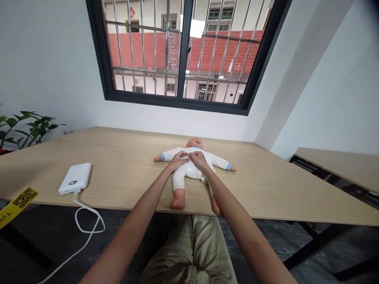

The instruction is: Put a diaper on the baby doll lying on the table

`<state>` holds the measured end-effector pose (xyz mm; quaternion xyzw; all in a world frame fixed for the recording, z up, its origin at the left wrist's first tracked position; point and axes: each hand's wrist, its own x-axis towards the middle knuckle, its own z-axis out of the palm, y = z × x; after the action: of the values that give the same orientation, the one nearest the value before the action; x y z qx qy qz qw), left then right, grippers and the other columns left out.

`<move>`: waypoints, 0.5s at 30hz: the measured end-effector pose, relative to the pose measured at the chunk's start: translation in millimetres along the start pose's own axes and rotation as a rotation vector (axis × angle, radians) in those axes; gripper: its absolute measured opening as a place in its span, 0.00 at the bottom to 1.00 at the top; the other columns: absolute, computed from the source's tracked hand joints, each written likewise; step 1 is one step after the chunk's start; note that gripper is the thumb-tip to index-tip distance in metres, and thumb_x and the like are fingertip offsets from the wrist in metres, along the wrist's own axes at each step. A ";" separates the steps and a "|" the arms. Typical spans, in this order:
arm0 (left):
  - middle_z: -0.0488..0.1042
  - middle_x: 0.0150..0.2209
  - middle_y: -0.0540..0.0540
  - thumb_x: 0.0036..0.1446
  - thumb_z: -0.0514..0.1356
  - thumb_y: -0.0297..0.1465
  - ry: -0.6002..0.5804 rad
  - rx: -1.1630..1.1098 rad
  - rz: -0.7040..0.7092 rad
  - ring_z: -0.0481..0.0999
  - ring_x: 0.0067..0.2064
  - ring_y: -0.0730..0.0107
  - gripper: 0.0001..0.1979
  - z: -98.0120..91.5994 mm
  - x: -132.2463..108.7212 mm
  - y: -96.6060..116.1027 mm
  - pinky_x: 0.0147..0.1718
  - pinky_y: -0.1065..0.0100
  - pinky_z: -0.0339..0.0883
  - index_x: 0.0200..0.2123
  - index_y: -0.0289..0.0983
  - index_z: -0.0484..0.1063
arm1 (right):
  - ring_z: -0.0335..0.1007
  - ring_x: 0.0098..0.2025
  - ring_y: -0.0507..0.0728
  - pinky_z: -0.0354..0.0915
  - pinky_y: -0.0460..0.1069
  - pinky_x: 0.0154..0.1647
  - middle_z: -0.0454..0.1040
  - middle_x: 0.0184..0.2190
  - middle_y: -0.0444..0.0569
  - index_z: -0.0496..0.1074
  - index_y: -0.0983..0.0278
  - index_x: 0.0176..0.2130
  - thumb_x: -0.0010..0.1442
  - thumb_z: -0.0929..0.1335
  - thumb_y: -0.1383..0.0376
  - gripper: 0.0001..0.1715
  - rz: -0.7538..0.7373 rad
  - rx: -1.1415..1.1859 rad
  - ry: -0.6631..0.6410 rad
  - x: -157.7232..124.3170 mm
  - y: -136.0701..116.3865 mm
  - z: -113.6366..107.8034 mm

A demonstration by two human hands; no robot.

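Note:
A baby doll (194, 142) lies on its back on the table, head toward the window and both arms spread wide. It wears a white outfit (194, 172) with blue cuffs and a blue collar. My left hand (178, 161) rests on the doll's belly, fingers bent and closed on the outfit's front. Right beside it, my right hand (198, 159) pinches the same cloth near the middle. The fingertips of both hands nearly meet, and the exact fold between them is too small to make out. My right forearm partly covers one of the doll's legs.
The doll lies on a light wooden table (124, 173) by a barred window (180, 103). To the left is a white power bank (75, 177), its white cable (89, 232) hanging over the front edge. A plant (32, 128) stands far left; a second table (340, 163) is at right.

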<state>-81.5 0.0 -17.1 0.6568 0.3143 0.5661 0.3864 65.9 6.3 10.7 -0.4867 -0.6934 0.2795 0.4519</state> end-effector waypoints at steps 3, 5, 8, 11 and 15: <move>0.75 0.42 0.43 0.46 0.66 0.27 -0.002 0.045 -0.002 0.74 0.47 0.64 0.12 0.4 -0.7 1.0 0.53 0.63 0.64 0.37 0.35 0.72 | 0.47 0.21 0.48 0.45 0.45 0.21 0.53 0.15 0.38 0.56 0.62 0.17 0.47 0.65 0.58 0.16 0.080 0.035 0.033 -3.1 -3.4 -1.5; 0.76 0.42 0.44 0.46 0.65 0.26 -0.003 0.075 -0.013 0.74 0.47 0.64 0.11 0.1 -1.1 1.3 0.53 0.63 0.64 0.36 0.35 0.72 | 0.47 0.21 0.47 0.45 0.45 0.21 0.53 0.14 0.37 0.55 0.62 0.17 0.46 0.66 0.60 0.16 0.104 0.039 0.044 -4.2 -4.4 -2.0; 0.76 0.41 0.44 0.47 0.64 0.27 -0.019 0.102 -0.023 0.74 0.47 0.63 0.10 -1.2 -1.4 0.2 0.53 0.61 0.64 0.36 0.35 0.73 | 0.47 0.21 0.47 0.45 0.45 0.21 0.52 0.14 0.37 0.55 0.62 0.16 0.45 0.68 0.61 0.18 0.112 0.013 0.067 -3.5 -2.9 -1.5; 0.77 0.41 0.43 0.47 0.64 0.29 -0.032 0.105 -0.029 0.75 0.47 0.60 0.10 -2.9 -1.0 -2.7 0.53 0.59 0.65 0.36 0.35 0.74 | 0.48 0.21 0.47 0.46 0.45 0.22 0.55 0.14 0.37 0.56 0.63 0.15 0.43 0.70 0.60 0.19 0.111 -0.014 0.090 -0.6 1.5 -0.3; 0.78 0.40 0.42 0.47 0.65 0.29 -0.035 0.130 -0.044 0.76 0.46 0.59 0.10 -4.0 1.1 -7.5 0.52 0.58 0.66 0.35 0.34 0.75 | 0.56 0.23 0.49 0.53 0.45 0.24 0.62 0.16 0.40 0.62 0.63 0.17 0.40 0.71 0.62 0.14 0.077 0.010 0.098 4.2 8.5 1.2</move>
<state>-85.0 5.3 -22.7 0.6832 0.3582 0.5243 0.3606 67.9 13.3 4.6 -0.5238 -0.6498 0.2758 0.4768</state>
